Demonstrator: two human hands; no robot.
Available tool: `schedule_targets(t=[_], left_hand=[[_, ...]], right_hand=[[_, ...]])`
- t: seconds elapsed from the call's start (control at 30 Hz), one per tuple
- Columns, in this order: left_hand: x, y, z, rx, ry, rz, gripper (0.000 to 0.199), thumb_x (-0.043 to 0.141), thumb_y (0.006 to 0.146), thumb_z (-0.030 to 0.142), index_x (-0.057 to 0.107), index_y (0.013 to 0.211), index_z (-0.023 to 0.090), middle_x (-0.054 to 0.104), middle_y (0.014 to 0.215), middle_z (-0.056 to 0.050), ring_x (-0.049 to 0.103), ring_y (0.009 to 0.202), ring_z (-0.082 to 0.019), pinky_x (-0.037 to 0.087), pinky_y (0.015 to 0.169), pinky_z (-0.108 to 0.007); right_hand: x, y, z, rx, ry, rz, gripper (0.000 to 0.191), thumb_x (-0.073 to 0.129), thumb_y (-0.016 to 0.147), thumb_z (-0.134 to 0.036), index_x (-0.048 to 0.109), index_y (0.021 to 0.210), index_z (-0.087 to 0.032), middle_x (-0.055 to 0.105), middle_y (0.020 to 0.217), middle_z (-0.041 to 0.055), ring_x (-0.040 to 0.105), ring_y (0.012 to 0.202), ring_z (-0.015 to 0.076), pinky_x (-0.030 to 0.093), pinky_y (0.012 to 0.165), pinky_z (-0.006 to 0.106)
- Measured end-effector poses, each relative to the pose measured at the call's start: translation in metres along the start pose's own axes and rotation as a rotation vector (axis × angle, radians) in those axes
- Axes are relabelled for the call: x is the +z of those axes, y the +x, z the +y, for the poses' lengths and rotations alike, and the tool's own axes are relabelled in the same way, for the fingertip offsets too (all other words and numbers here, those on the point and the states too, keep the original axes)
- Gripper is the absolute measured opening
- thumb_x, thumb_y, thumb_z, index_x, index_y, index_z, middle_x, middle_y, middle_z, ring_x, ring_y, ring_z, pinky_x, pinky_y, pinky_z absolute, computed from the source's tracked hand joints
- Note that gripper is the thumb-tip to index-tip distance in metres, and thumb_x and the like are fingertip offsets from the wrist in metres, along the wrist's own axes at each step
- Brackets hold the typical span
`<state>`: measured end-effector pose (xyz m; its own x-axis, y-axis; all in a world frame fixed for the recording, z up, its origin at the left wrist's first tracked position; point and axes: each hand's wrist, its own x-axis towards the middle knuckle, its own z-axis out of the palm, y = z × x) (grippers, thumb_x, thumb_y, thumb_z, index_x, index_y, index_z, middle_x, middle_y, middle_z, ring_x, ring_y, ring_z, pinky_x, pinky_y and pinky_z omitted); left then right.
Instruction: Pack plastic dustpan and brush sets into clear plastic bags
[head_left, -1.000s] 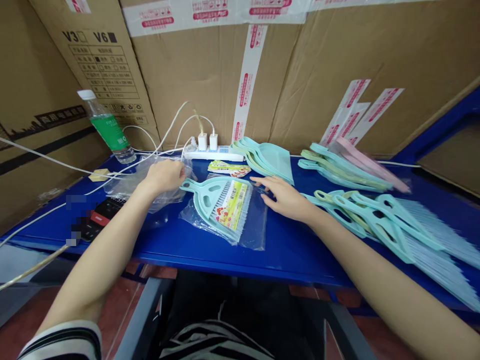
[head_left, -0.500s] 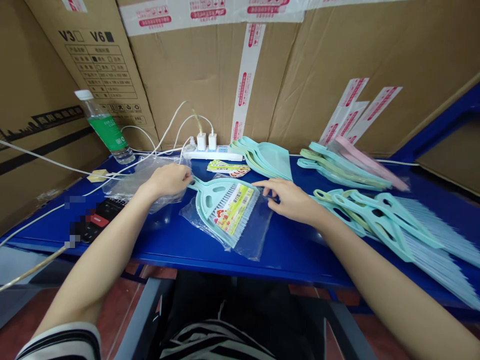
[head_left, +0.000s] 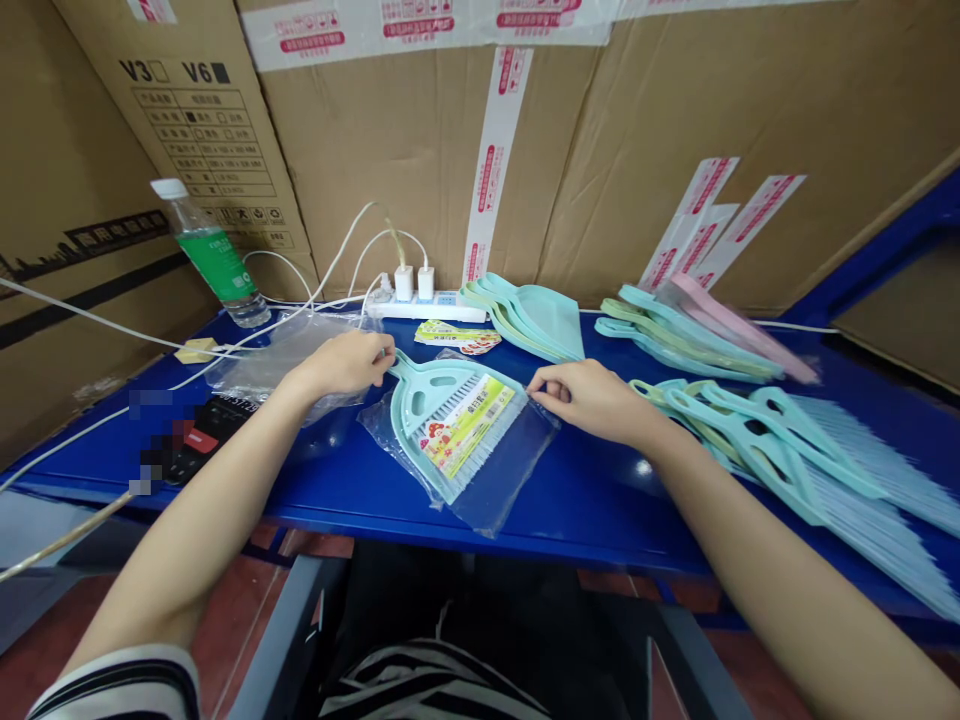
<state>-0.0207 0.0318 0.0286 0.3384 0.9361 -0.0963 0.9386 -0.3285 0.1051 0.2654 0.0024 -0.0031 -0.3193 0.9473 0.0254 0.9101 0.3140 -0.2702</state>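
**Far left:** a water bottle [head_left: 214, 255] stands, green label out, against the cartons [head_left: 397, 170].

**Loose bag:** a clear plastic bag [head_left: 274, 360] lies flat on the blue bench [head_left: 600, 530], right under the left hand.

**Left hand:** the left hand [head_left: 341, 365] is curled, fingertips right at the dustpan's handle. Gripping? Can't tell from here!

**Centre:** a mint dustpan [head_left: 442, 410] sits angled between the hands, half inside a clear bag [head_left: 517, 470].

**Right hand:** the right hand [head_left: 592, 395] is curled at that bag's edge, and any pinch is hard to call.

**Behind:** a power strip [head_left: 424, 307] and stacked dustpans [head_left: 540, 320].

**Far right:** a pile of brushes [head_left: 780, 450].
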Motion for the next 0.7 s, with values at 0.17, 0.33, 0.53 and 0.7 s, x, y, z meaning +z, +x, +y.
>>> schedule_targets(t=[0.17, 0.33, 0.53, 0.7], left_hand=[[0.008, 0.003, -0.003, 0.056, 0.036, 0.038, 0.019, 0.038, 0.085, 0.018, 0.055, 0.094, 0.02, 0.072, 0.083, -0.005, 0.065, 0.076, -0.02, 0.043, 0.069, -0.03], [0.008, 0.002, 0.003, 0.043, 0.072, 0.032, 0.023, 0.034, 0.088, 0.018, 0.051, 0.104, 0.018, 0.071, 0.094, -0.01, 0.066, 0.082, -0.021, 0.044, 0.071, -0.031], [-0.001, -0.002, 0.005, 0.016, 0.048, -0.085, 0.028, 0.033, 0.093, 0.033, 0.052, 0.076, 0.02, 0.072, 0.075, -0.003, 0.063, 0.068, -0.016, 0.04, 0.065, -0.028], [0.0, -0.002, 0.0, 0.163, -0.088, -0.151, 0.029, 0.037, 0.091, 0.037, 0.053, 0.074, 0.02, 0.07, 0.07, -0.001, 0.061, 0.063, -0.013, 0.041, 0.063, -0.025]], right_hand=[[-0.004, -0.003, 0.008, -0.042, 0.077, -0.089, 0.015, 0.052, 0.079, -0.02, 0.061, 0.067, -0.022, 0.064, 0.059, -0.0017, 0.06, 0.057, 0.0145, 0.042, 0.056, 0.025], [-0.007, -0.004, 0.016, -0.112, 0.171, -0.103, 0.022, 0.046, 0.08, -0.018, 0.066, 0.089, -0.021, 0.068, 0.067, -0.0001, 0.061, 0.059, 0.0148, 0.045, 0.057, 0.025], [0.003, 0.003, 0.009, -0.065, 0.222, -0.016, 0.029, 0.044, 0.09, -0.03, 0.068, 0.099, -0.017, 0.07, 0.072, 0.0031, 0.062, 0.062, 0.0162, 0.046, 0.061, 0.028], [0.007, 0.007, 0.01, -0.094, 0.294, -0.066, 0.032, 0.048, 0.088, -0.03, 0.069, 0.107, -0.015, 0.069, 0.071, 0.0027, 0.061, 0.059, 0.0154, 0.046, 0.059, 0.028]])
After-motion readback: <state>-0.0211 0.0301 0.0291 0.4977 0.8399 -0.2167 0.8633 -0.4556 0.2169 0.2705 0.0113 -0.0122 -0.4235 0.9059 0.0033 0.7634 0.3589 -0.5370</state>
